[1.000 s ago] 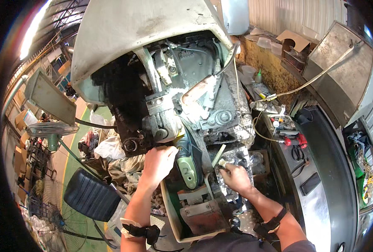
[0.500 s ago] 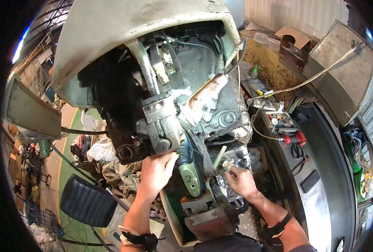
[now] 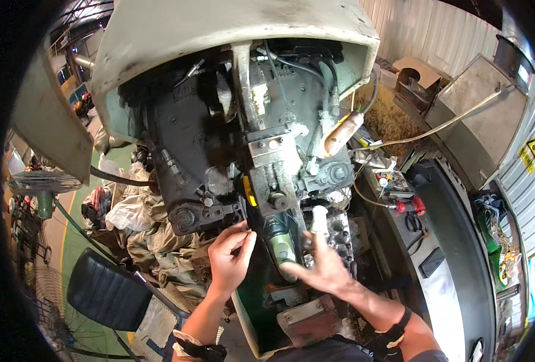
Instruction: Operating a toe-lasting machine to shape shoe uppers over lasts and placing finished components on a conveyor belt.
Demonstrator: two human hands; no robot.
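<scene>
In front of me stands a grimy machine with a pale metal hood (image 3: 237, 24) and a bright steel block (image 3: 275, 151) at its middle. A green-and-black power tool (image 3: 281, 246) slants below that block. My left hand (image 3: 230, 256) is beside the tool, fingers curled with thumb and forefinger close together; anything between them is too small to make out. My right hand (image 3: 325, 265) is spread, its thumb reaching to the tool's lower end. White material (image 3: 319, 220) shows at its forefinger; whether worn or held, I cannot tell.
A lamp-like brown cylinder (image 3: 343, 134) lights the machine. Small dark parts (image 3: 340, 232) sit on a tray by my right hand. A black seat (image 3: 107, 289) is at left, with crumpled cloth (image 3: 171, 241) behind it. At right, a bench holds a phone (image 3: 431, 261) and red-handled tool (image 3: 413, 205).
My view has shifted left. My right hand has come away from the small-parts tray toward the power tool, its fingers spreading. My left hand has drawn slightly away from the steel block.
</scene>
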